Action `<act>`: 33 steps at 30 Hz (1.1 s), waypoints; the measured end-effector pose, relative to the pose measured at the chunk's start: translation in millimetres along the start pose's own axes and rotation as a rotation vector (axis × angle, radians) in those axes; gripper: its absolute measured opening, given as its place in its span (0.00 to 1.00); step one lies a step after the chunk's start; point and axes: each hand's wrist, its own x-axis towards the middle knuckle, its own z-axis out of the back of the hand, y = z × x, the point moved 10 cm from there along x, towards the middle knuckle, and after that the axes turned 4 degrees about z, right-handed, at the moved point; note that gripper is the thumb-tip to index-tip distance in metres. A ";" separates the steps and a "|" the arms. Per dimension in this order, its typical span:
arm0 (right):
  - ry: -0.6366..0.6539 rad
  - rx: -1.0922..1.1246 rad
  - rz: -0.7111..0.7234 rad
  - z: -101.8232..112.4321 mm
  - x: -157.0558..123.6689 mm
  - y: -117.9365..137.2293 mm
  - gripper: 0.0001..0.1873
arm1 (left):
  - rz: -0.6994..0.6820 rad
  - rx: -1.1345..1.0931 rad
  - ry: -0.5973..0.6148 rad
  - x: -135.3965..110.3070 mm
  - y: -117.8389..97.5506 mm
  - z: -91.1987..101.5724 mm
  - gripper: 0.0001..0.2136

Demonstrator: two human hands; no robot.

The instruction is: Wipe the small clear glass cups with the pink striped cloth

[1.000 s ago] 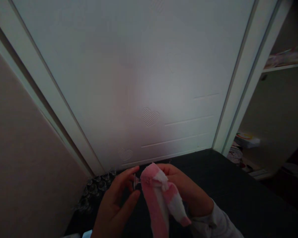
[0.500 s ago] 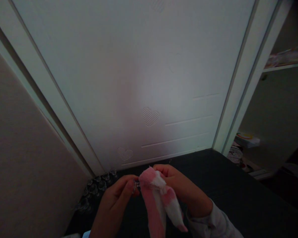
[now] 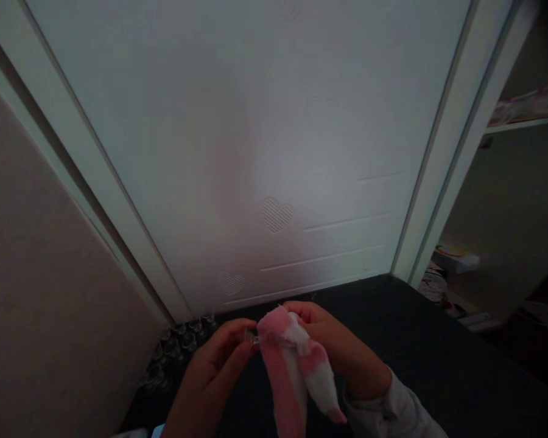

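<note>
Step looks like wiping a small clear glass (image 3: pixel 251 336) with a pink-and-white cloth (image 3: pixel 278 347). To do it well: light pinch on the exposed end, no hard squeeze, since it looks thin and could slip or crack. Bunch the cloth snugly round the covered end and turn one against the other; don't lever sideways. Work low over the dark desk (image 3: pixel 383 328), cloth tails clear of the glassware (image 3: pixel 171 348) grouped at its left edge.

Grip: left hand (image 3: pixel 221 359) closed, thumb and fingers pinching the glass's exposed end. Right hand (image 3: pixel 333 334) clasps the cloth from behind; fingertips mostly hidden, exact hold unclear.

Glass sits between the two hands, raised over the desk, lying roughly sideways: one end at the left fingers, the other running into the cloth. How deep, I can't see from where I stand. Cloth tails hang below.
</note>
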 end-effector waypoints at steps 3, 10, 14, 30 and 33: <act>0.007 0.022 -0.013 -0.6 0.6 -1.6 0.11 | -0.008 0.011 -0.002 -1.6 -0.6 0.6 0.12; 0.004 0.036 -0.010 0.7 1.5 -2.3 0.14 | -0.019 0.076 -0.042 -5.4 1.2 6.6 0.13; 0.010 0.048 -0.005 1.1 1.7 -3.0 0.14 | -0.093 0.122 -0.070 -7.1 -4.5 8.8 0.11; 0.022 0.008 0.022 0.0 3.2 -4.9 0.12 | -0.164 -0.008 -0.115 -10.1 -6.3 11.4 0.15; 0.018 0.004 0.037 0.7 3.9 -4.3 0.12 | -0.115 -0.055 -0.137 -7.5 -3.5 13.2 0.15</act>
